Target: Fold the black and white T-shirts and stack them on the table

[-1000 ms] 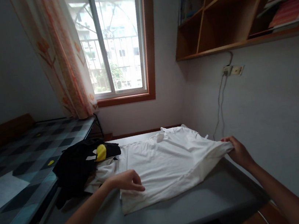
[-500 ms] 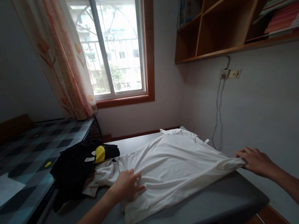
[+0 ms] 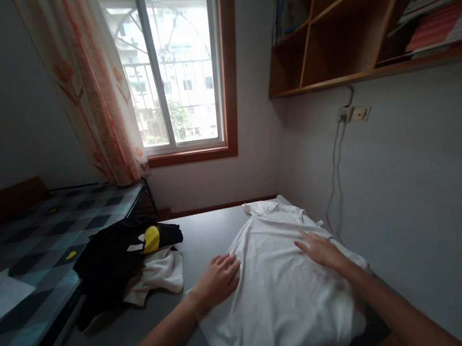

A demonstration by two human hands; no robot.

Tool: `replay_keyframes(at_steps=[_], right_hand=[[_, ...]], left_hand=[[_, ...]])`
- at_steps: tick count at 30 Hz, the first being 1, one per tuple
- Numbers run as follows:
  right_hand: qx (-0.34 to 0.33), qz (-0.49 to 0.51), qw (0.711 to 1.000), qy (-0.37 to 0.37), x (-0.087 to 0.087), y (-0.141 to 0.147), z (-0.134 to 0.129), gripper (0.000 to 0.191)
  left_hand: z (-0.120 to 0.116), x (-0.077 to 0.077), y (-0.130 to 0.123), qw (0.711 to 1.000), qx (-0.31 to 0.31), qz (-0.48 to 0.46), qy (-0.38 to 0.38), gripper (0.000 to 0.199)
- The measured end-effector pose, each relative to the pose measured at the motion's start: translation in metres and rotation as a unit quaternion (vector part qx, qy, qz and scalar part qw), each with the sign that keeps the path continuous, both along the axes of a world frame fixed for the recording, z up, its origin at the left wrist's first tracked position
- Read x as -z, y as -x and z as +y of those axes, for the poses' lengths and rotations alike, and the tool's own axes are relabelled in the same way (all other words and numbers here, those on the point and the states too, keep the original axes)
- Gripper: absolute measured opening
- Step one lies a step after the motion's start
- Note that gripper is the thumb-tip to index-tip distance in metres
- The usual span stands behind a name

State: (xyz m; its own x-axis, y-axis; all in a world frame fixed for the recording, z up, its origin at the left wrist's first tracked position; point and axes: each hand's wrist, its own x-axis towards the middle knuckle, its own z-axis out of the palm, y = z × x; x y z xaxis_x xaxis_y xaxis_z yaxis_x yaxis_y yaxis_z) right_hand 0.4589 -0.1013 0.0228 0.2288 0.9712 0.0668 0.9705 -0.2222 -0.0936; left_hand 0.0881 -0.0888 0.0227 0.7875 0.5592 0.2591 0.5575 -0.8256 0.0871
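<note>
A white T-shirt (image 3: pixel 276 281) lies spread on the grey table, its collar end toward the window and its lower part reaching down to the near edge. My left hand (image 3: pixel 219 279) rests on the shirt's left side, palm down with the fingers stretched out. Farther right, my right hand (image 3: pixel 320 249) lies on the upper right of the cloth, fingers spread. Neither hand grips the fabric. Left of the shirt sits a heap of black clothing (image 3: pixel 112 258) with a yellow patch, and a crumpled white garment (image 3: pixel 161 271) lies partly beneath it.
The grey table (image 3: pixel 209 230) stands against the right wall below a wooden shelf (image 3: pixel 341 74) holding books. A bed with a checked cover (image 3: pixel 89 207) is at the left, with a paper sheet (image 3: pixel 2 299) on it. A cable (image 3: pixel 336 169) hangs from a wall socket.
The shirt's lower part has swung toward me and right, away from the crumpled white garment. My right hand has let go of the cloth edge and moved left onto the shirt.
</note>
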Motion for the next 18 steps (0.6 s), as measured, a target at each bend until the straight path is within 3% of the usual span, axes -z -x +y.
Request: replay_keyframes(at_steps=[4,6,8,11,13,15,18], right_hand=[[0.025,-0.008,0.999,0.044,0.029,0.04,0.01,0.072],[-0.027,-0.003,0.999,0.036,0.032,0.06,0.008,0.07],[-0.126,0.008,0.992,0.024,0.03,0.078,0.0,0.068],[-0.29,0.039,0.956,0.022,0.022,0.099,-0.024,0.063],[-0.365,0.058,0.929,0.017,0.015,0.107,-0.044,0.061],[-0.396,0.072,0.915,0.002,0.01,0.109,-0.06,0.06],[-0.348,0.088,0.932,-0.055,0.009,0.101,-0.067,0.052]], left_hand=[[-0.031,-0.012,0.005,0.998,-0.014,0.053,0.007,0.044],[-0.042,-0.019,0.014,0.997,0.008,0.067,0.044,0.042],[-0.045,-0.025,0.022,0.995,0.029,0.059,0.074,0.035],[-0.037,-0.027,0.028,0.998,0.002,0.014,0.057,0.029],[-0.024,-0.023,0.026,0.999,-0.024,-0.027,0.027,0.026],[-0.009,-0.013,0.021,0.998,-0.031,-0.059,0.006,0.028],[0.011,0.006,0.012,0.997,-0.041,-0.072,0.003,0.038]])
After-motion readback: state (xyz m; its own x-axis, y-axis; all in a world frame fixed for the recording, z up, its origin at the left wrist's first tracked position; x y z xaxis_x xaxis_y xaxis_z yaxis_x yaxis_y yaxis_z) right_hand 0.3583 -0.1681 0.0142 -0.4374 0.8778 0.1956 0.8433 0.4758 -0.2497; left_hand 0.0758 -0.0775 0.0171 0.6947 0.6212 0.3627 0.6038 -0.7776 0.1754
